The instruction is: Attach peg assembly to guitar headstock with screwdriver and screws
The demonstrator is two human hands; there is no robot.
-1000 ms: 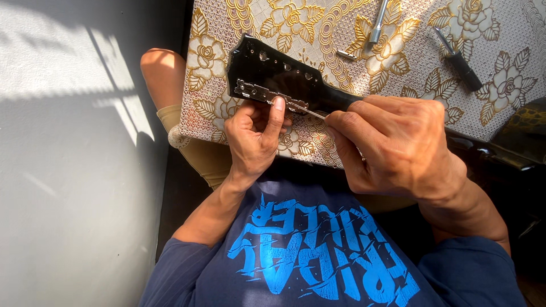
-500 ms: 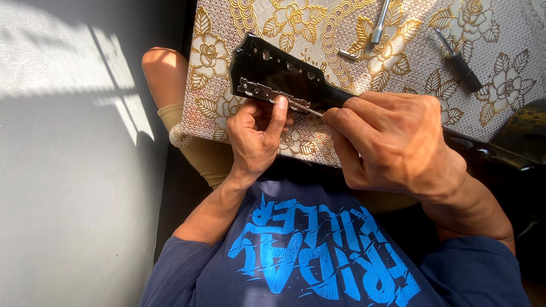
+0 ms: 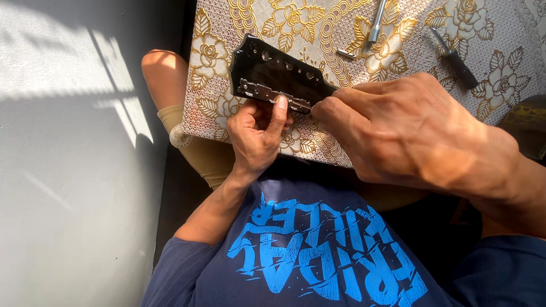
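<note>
the black guitar headstock lies face-down at the near edge of the table's gold-flowered cloth, its neck running under the right hand. the left hand pinches the metal tuner plate against the headstock's near edge, index finger laid up over it and the other fingers curled below. the right hand is closed round the neck, fingertips meeting at the plate's end; whether it holds a small tool there i cannot tell. to do this well i'd keep the plate flush along the edge and the headstock steady. a screwdriver and a metal socket wrench lie apart on the cloth.
</note>
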